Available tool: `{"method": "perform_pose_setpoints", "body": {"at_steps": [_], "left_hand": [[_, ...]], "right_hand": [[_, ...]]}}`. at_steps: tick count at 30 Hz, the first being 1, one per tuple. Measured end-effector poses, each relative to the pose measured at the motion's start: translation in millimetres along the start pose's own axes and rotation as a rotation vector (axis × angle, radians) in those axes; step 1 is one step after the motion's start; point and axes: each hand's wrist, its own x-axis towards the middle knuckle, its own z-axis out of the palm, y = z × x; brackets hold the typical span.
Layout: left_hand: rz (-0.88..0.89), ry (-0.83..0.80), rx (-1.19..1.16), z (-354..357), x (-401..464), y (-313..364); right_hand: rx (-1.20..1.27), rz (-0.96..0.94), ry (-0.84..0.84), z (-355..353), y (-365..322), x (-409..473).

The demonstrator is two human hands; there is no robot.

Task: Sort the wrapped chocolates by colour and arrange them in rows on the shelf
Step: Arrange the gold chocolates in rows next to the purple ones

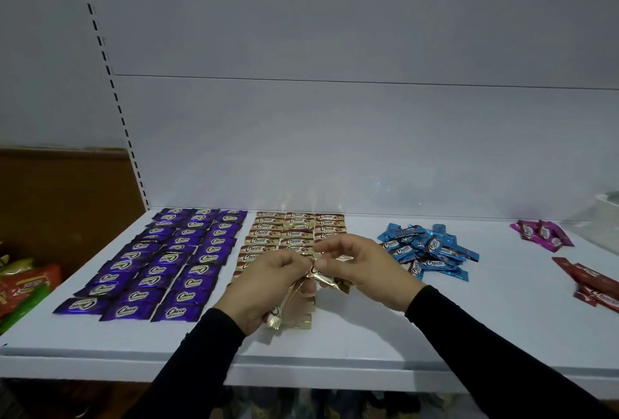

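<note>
Gold foil is what both hands are working: the left hand is curled round a small bunch of gold chocolates whose ends stick out below its palm, and the right hand pinches one gold piece at thumb and forefinger, right at the left fingertips. That single piece lies crosswise between the two grips, its long axis running left to right, the same way the wrappers in the gold rows lie. Those rows sit just beyond the grips, toward the back of the shelf, and their near end is hidden under the hands, so the open slot cannot be seen. The right hand looks nearer the right-hand gold column and seems the one to set the piece down, probably without turning it. Purple rows lie finished to the left of the grips. To the right, well apart, wait a loose blue pile, then pink and red ones, all still unsorted.
</note>
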Motion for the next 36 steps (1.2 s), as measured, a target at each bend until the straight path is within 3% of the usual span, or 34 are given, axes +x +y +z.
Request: {"method": "perform_pose_setpoints", "body": {"at_steps": [4,8,10,16,22,28,33,36], "left_hand": [[-0.024,0.077,-0.061,0.8,5.2,-2.5],[-0.058,0.113,-0.115,5.0,8.4,-2.8],[-0.059,0.12,-0.111,5.4,9.9,-3.9],[-0.04,0.219,-0.137,-6.4,10.2,-5.3],[-0.035,0.23,-0.151,-12.1,7.6,-5.7],[-0.031,0.223,-0.171,-13.5,6.6,-5.0],[-0.04,0.223,-0.188,-12.9,7.4,-5.4],[-0.039,0.22,-0.189,-11.9,7.9,-5.6]], "right_hand": [[-0.027,-0.02,0.011,-1.5,4.1,-3.3],[-0.402,-0.214,0.067,0.2,14.8,-3.4],[-0.459,-0.264,0.094,-1.7,21.1,-1.0],[-0.752,-0.106,0.119,-10.8,39.6,1.9],[-0.646,0.029,0.174,-5.4,47.3,12.3],[-0.676,-0.057,0.194,-6.7,52.2,9.5],[-0.879,-0.199,-0.003,-5.0,60.0,-2.3],[-0.93,-0.204,-0.029,-4.7,61.2,-1.5]]}}
